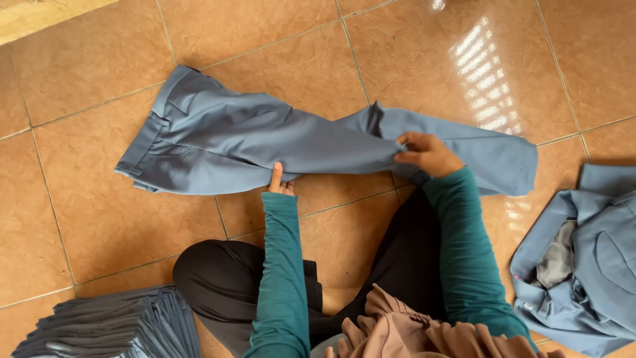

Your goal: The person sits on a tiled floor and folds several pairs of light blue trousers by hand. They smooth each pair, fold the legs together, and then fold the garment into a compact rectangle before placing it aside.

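Observation:
A pair of grey-blue trousers lies stretched across the tiled floor, waistband to the left, legs running right. My left hand presses the lower edge of the trousers near the middle, fingers on the cloth. My right hand pinches the fabric of the legs, which bunches up under the fingers. Both arms wear teal sleeves.
A stack of folded grey-blue garments sits at the lower left. A heap of unfolded grey-blue clothes lies at the right. My legs in black cloth are crossed on the orange floor tiles. Brown fabric lies in my lap.

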